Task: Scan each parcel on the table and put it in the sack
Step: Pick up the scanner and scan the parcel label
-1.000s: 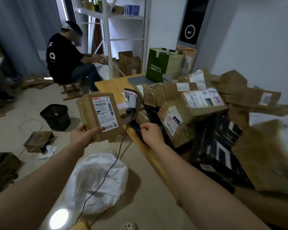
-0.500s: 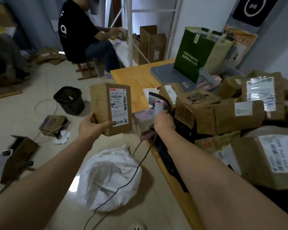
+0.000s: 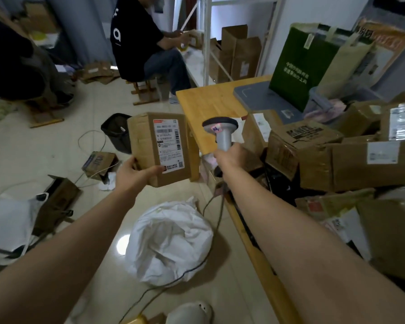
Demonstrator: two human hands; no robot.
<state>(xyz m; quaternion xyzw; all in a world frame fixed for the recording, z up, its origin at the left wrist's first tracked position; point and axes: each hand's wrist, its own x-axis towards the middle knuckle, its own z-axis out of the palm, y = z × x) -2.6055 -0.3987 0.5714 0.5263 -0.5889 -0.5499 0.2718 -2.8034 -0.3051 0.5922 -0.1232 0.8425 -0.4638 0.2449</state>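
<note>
Both bare forearms reached forward from the bottom corners of the view, the left forearm [image 3: 56, 253] rising from the lower left and the right forearm [image 3: 302, 230] from the lower right, converging toward the middle. The left hand [image 3: 132, 174] gripped a cardboard parcel [image 3: 159, 148] by its lower corner, thumb laid across the bottom of the labelled face, fingers wrapped round the far side. The right hand [image 3: 230, 157] was curled round the grey handle of a barcode scanner [image 3: 221, 132], its back toward the camera. The hands were apart, the right slightly higher.

Head-worn wide-angle, facing forward-down, beside table [image 3: 212, 102].
</note>
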